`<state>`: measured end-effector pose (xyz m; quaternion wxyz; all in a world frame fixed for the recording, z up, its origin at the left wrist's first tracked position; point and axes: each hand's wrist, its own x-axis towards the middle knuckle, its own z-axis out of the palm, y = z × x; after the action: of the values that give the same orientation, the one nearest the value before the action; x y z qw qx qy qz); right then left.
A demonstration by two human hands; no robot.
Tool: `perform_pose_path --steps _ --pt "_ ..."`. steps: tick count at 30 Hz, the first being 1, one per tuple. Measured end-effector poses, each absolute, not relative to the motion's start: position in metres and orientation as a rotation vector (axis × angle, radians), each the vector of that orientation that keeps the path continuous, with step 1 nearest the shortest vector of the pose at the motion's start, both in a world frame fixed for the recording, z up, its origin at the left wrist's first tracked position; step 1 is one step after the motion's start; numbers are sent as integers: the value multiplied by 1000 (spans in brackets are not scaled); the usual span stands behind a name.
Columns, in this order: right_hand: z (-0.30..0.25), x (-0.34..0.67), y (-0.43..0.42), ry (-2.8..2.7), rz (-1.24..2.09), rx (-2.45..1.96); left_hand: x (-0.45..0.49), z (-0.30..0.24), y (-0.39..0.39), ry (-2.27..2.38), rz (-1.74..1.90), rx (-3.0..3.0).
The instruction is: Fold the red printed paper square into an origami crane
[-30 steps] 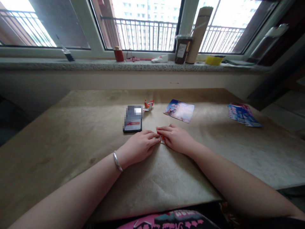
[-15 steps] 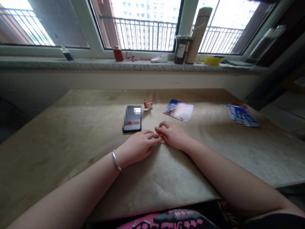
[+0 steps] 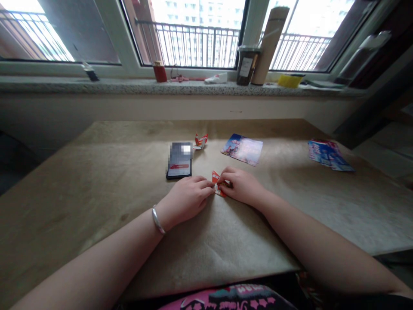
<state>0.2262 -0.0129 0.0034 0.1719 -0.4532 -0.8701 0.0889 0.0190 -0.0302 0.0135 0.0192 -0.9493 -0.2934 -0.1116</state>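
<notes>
A small piece of folded red and white paper (image 3: 220, 193) lies on the table between my hands. My left hand (image 3: 190, 193), with a silver bangle at the wrist, presses its fingertips on the paper's left side. From the right, my right hand (image 3: 240, 185) pinches the paper between thumb and forefinger. Part of the paper is covered by the fingers. A phone (image 3: 179, 161) lies just beyond my left hand, its screen partly blurred. Beside the phone stands a folded red and white paper figure (image 3: 201, 141) with pointed tips.
A printed blue and pink sheet (image 3: 242, 149) lies behind my right hand. Several blue printed leaflets (image 3: 331, 156) lie at the far right. On the windowsill (image 3: 129, 87) stand a red container (image 3: 160, 72), a dark lidded jar (image 3: 247, 66), a tall tube (image 3: 272, 47) and a yellow roll (image 3: 289, 80).
My right fingers have drawn back slightly to the right, and more of the folded red paper shows between the hands. My left hand has hardly moved.
</notes>
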Motion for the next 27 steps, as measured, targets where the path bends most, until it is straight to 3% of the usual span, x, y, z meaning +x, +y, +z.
perform_pose_path --steps 27 --pt "4 224 -7 -2406 187 -1582 25 10 -35 -790 -404 -3072"
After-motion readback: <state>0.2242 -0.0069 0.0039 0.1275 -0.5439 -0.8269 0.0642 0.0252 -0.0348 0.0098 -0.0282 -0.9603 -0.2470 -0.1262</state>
